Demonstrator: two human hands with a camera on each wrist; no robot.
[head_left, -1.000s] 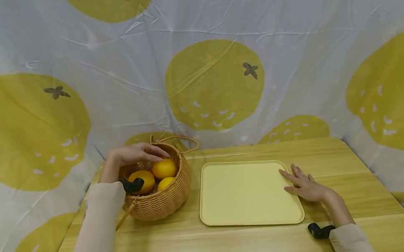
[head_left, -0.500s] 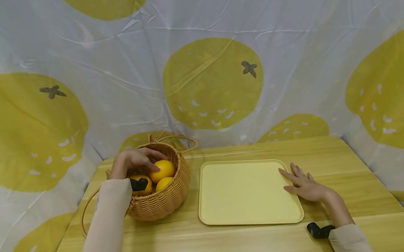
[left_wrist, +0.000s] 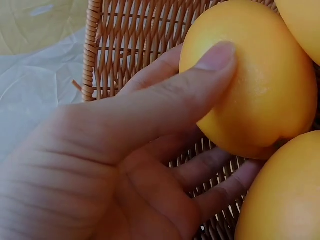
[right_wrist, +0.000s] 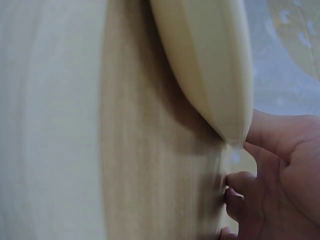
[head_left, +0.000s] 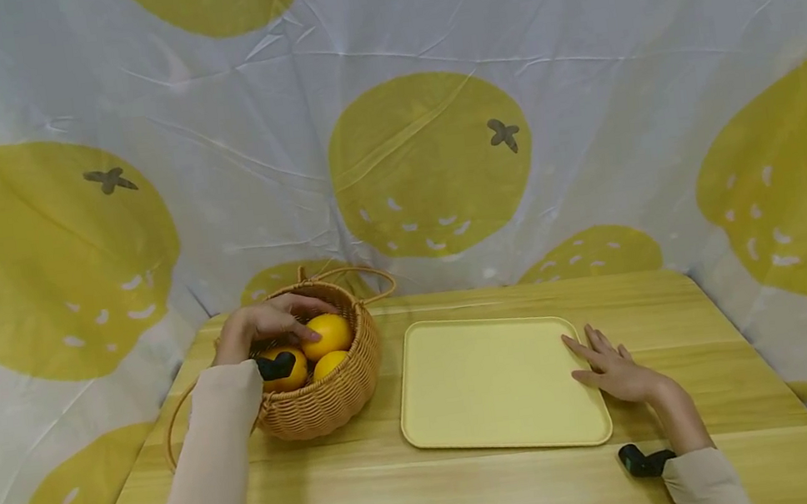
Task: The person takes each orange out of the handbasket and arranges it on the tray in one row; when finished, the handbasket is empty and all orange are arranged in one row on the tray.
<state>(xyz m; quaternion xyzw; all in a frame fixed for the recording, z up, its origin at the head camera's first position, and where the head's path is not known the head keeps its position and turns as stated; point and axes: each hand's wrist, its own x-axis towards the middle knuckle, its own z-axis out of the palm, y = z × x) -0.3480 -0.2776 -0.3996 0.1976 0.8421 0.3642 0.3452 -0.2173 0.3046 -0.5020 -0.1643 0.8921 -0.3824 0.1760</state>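
Observation:
In the wicker basket [head_left: 324, 409] at the left lie several smooth, yellow-orange fruits of a kind I cannot tell. My left hand [head_left: 271, 319] reaches over the rim and grips the back one, a rounded fruit [head_left: 333, 334]. Up close in the left wrist view, the thumb presses on this fruit [left_wrist: 260, 95] while the other fingers curl under and behind it. A second fruit [left_wrist: 287, 195] touches it there. At the right edge of a pale yellow tray [head_left: 495, 384], my right hand [head_left: 622, 372] rests with its fingers spread and nearly straight, fingertips on the rim.
Two more fruits show in the head view: one partly behind the black wrist camera [head_left: 276, 366], another fruit [head_left: 330, 364] by the front rim. A thin basket handle [head_left: 171, 432] loops out at the left, another handle [head_left: 380, 282] at the back. Behind the wooden table [head_left: 419, 502] hangs a lemon-print cloth [head_left: 587, 145].
My left hand has gone from hovering over the back fruit to gripping it, the thumb now on its near side. A loop of handle shows left of the forearm. The right hand stays put.

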